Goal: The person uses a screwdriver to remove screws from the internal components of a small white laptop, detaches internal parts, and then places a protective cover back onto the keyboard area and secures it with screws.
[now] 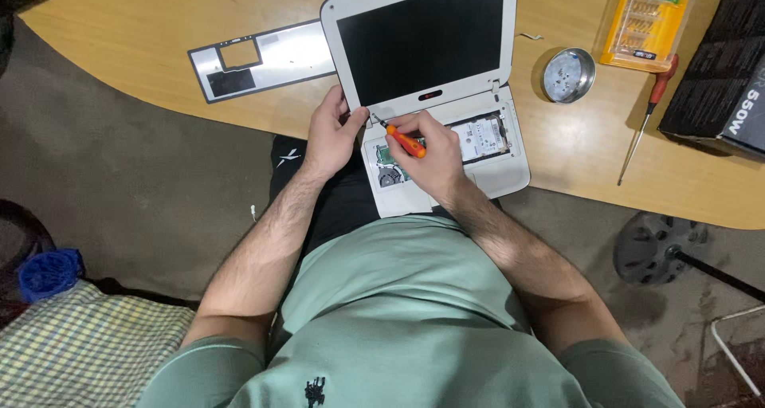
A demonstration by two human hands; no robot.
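- Right hand closed around small orange screwdriver, tip pointing at the hinge end of the opened white laptop.
- Left hand clamped on laptop's left edge at the hinge, thumb on the base.
- Laptop sits at the table's near edge, base overhanging toward the lap; internals and drive exposed.
- Removed palmrest panel lies flat left of the laptop.
- Round metal dish, red-handled screwdriver, yellow bit case toward the table's right end.
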